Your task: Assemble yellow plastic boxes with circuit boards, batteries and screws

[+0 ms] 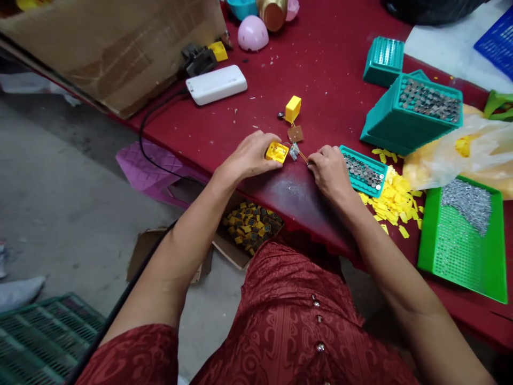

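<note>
My left hand (256, 152) grips a small open yellow plastic case (277, 153) between thumb and fingers, its hollow inside facing up. Thin orange wires (303, 156) run from a small grey-white component (294, 151) to my right hand (329, 170), which pinches their end. Whatever sits at that end is mostly hidden by the fingertips. Just beyond lie a brown circuit board (295, 133) and a second yellow case (293, 109), with wires between them. Beside my right hand is a teal tray (343, 151) of small round metal button cells.
Loose yellow plastic pieces (395, 200) lie right of the tray. Further right are stacked teal baskets (385, 120) and a green tray (452, 251) of small metal parts. A white power bank (218, 84) and a cardboard box (132, 48) stand left. Below the edge is a box of yellow-black pieces (252, 224).
</note>
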`<state>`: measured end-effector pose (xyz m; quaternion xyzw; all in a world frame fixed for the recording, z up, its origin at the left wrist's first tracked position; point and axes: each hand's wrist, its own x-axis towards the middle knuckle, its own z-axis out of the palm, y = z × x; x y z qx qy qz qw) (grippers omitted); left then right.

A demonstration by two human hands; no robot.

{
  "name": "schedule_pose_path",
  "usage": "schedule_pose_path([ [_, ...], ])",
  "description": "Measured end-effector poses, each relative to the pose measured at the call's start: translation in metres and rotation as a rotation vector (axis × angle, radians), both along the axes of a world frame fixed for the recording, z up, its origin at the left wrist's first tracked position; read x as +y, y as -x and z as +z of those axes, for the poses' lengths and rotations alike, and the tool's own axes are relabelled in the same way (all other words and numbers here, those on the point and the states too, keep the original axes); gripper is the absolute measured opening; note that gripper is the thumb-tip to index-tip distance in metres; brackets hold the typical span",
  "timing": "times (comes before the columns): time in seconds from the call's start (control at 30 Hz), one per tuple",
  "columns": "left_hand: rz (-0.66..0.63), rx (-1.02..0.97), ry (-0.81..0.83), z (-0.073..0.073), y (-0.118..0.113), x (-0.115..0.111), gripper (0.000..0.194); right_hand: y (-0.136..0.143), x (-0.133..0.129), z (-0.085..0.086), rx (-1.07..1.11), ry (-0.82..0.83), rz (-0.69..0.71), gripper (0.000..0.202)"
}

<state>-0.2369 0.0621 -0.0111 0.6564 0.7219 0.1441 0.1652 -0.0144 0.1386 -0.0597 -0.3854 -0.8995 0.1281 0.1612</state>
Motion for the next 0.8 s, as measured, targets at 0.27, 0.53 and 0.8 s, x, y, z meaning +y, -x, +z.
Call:
schedule_pose_path([
  [0.27,0.179,-0.111,0.01,0.017,-0.03,-0.026,0.055,-0.012,-0.027,0.008,0.031,0.018,-0.044,0.029],
  [0.53,0.124,-0.472,0.029,0.006,-0.067,-0.072,0.06,-0.068,-0.08,0.028,0.339,0.096,-0.123,0.02],
  [0.8,0.201,-0.58,0.115,-0.001,-0.119,-0.092,0.049,-0.106,-0.114,0.003,0.146,-0.045,-0.201,0.017],
])
